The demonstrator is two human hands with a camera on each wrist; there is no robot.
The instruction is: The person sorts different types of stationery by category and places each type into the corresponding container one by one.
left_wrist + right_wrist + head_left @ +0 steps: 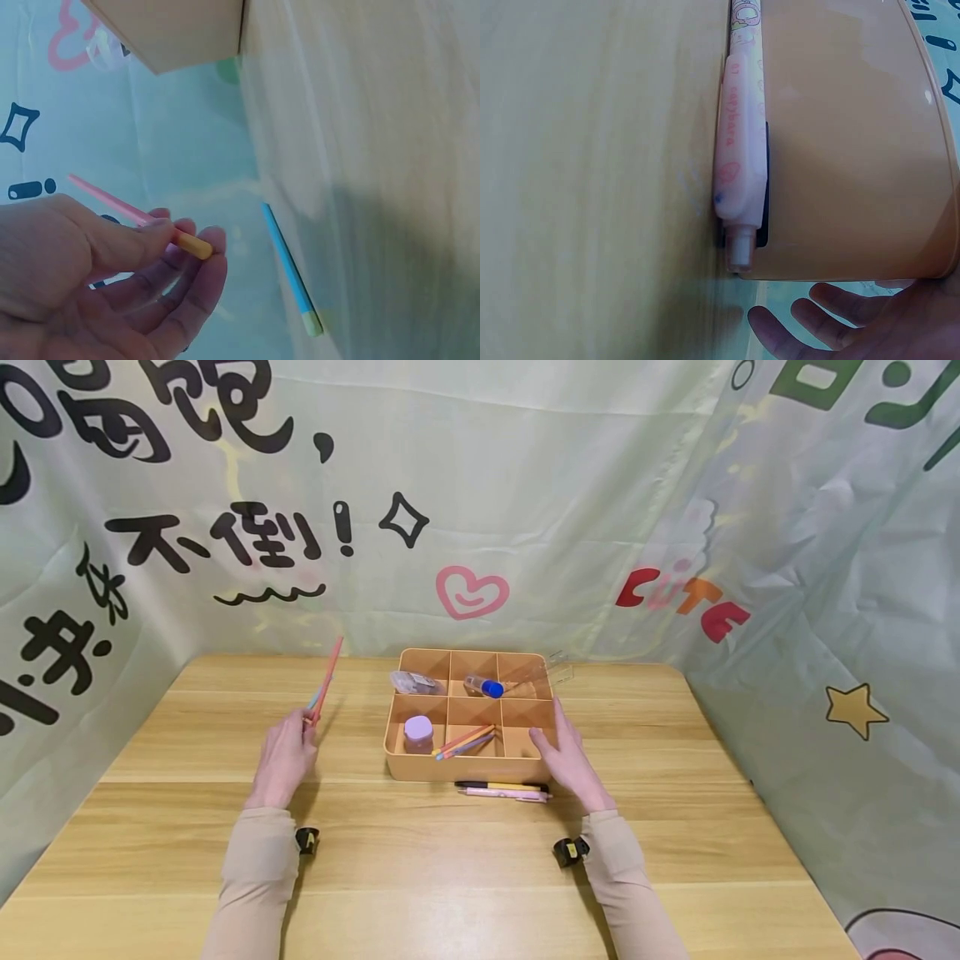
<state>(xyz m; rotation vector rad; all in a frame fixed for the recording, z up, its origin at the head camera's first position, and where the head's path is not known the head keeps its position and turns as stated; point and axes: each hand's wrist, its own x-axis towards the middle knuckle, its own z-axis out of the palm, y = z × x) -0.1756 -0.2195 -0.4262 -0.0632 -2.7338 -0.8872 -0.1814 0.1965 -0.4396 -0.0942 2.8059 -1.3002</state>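
My left hand (285,756) pinches a slim pink stick (112,202) with an orange end between thumb and fingers, left of the organizer box. Below it a blue stick (286,262) with a pale yellow-green end lies on the table. My right hand (572,760) is at the right side of the peach organizer box (465,768). Its thumb reaches over the front right compartment, and its other fingers (847,304) extend fairly straight along the outside. Several similar coloured sticks (465,742) lie in the front middle compartment.
A purple-lidded jar (418,732) occupies the front left compartment. Behind are a clear plastic packet (415,682), a blue-capped tube (483,686) and transparent rulers (551,670) jutting over the rim. A pink pen (502,793) and a black-and-yellow pen (495,786) lie before the box.
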